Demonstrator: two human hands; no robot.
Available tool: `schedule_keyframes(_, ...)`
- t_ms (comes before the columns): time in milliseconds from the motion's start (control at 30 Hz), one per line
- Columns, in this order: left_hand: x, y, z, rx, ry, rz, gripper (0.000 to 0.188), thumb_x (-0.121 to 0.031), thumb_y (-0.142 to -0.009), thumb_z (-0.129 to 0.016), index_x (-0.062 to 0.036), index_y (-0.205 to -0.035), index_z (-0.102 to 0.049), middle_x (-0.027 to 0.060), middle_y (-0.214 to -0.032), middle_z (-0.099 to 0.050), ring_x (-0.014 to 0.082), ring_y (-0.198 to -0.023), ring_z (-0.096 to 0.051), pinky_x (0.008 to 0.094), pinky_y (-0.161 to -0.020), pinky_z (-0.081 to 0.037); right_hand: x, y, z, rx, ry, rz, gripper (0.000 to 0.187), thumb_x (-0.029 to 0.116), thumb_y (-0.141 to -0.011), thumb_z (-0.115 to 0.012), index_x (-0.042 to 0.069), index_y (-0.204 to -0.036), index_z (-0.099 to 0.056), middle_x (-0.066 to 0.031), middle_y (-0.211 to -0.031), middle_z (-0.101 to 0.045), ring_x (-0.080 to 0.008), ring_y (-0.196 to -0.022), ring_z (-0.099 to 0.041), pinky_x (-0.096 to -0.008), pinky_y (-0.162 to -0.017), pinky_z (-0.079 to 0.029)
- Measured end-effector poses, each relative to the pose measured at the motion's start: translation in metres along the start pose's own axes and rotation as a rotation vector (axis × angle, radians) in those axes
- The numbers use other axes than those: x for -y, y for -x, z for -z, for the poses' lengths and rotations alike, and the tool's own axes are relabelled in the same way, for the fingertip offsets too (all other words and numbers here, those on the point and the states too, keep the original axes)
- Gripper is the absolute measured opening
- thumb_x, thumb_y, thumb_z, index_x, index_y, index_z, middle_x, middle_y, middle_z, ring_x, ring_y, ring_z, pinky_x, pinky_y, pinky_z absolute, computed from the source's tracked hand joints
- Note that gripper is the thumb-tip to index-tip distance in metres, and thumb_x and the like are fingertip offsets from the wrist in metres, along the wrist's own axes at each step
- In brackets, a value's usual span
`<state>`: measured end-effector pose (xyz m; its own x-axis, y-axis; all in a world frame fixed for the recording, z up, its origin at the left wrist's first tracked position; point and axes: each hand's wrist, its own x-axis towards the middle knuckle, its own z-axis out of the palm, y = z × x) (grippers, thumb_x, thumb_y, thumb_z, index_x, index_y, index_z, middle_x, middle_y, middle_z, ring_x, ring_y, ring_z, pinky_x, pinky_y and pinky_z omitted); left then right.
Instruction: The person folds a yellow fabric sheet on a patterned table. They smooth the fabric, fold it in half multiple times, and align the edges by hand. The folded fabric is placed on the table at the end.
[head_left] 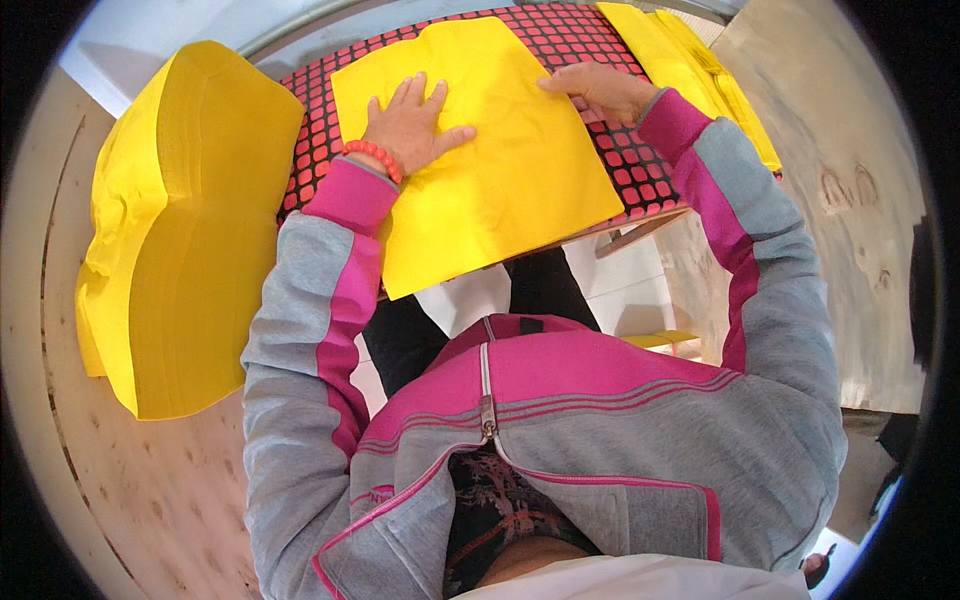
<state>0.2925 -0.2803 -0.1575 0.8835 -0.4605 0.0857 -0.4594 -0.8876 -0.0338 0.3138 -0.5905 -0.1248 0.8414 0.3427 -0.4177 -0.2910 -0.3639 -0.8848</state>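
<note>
A yellow cloth-like sheet (490, 175) lies across the patterned tabletop, its near edge reaching the front of the table. My left hand (412, 130) rests flat on its left part with the fingers spread, a red bead bracelet at the wrist. At the sheet's upper right edge is my right hand (603, 92), thumb on top and the other fingers curled underneath, so it pinches that edge. The tips of those lower fingers are partly hidden.
A tall stack of yellow sheets (200, 230) stands left of the table on a wooden board (150, 480). More folded yellow sheets (690, 70) lie at the table's far right. The tabletop cover (640, 165) is red and black. Another wooden board (830, 200) stretches along the right.
</note>
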Motion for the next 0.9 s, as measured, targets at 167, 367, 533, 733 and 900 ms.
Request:
schedule_keyframes(167,-0.002,0.005,0.012,-0.065,0.035,-0.079,0.089,-0.073,-0.092,-0.052,-0.0140,-0.158,-0.038,0.0216,-0.163,-0.031,0.0364,-0.151,-0.030,0.0663,-0.116,-0.025,0.006,0.024,-0.043,-0.433,1.225,0.526,0.024,0.017,-0.086,-0.072,0.007,-0.105,-0.064,-0.0107,-0.099,-0.071,-0.0227,-0.085,-0.072,-0.0381,-0.076,-0.059)
schedule_keyframes(367,-0.021,0.017,0.022,0.104,0.060,-0.185,0.087,-0.071,-0.089,-0.059,-0.0193,-0.157,-0.040,0.0220,-0.163,-0.031,0.0381,-0.151,-0.029,0.0693,-0.115,-0.024,-0.005,0.023,-0.081,-0.650,1.462,0.697,0.021,0.018,-0.085,-0.069,0.006,-0.102,-0.062,-0.0143,-0.092,-0.067,-0.0302,-0.086,-0.071,-0.0411,-0.071,-0.058)
schedule_keyframes(533,-0.022,0.020,0.022,0.084,0.124,-0.152,0.089,-0.070,-0.087,-0.062,-0.0195,-0.158,-0.039,0.0221,-0.165,-0.028,0.0375,-0.153,-0.026,0.0715,-0.115,-0.023,-0.008,0.039,-0.013,-0.256,0.459,0.141,0.037,0.034,-0.092,-0.074,0.003,-0.111,-0.066,-0.0108,-0.087,-0.069,-0.0154,-0.080,-0.070,-0.0289,-0.057,-0.052)
schedule_keyframes(733,-0.018,0.019,0.025,0.097,0.157,-0.141,0.095,-0.069,-0.084,-0.066,-0.0165,-0.158,-0.038,0.0225,-0.164,-0.029,0.0387,-0.152,-0.028,0.0682,-0.116,-0.024,-0.018,0.068,-0.034,-0.276,0.561,0.326,0.019,0.023,-0.093,-0.070,0.006,-0.094,-0.060,-0.0027,-0.081,-0.063,-0.0141,-0.062,-0.064,-0.0308,-0.054,-0.051)
schedule_keyframes(900,-0.008,0.019,0.032,0.097,0.181,-0.127,0.102,-0.071,-0.078,-0.071,-0.0135,-0.157,-0.040,0.0242,-0.161,-0.033,0.0405,-0.149,-0.033,0.0672,-0.117,-0.024,-0.025,0.081,-0.095,-0.540,1.667,0.842,0.014,0.014,-0.084,-0.067,0.007,-0.094,-0.060,-0.0134,-0.087,-0.066,-0.0290,-0.072,-0.069,-0.0395,-0.062,-0.055)
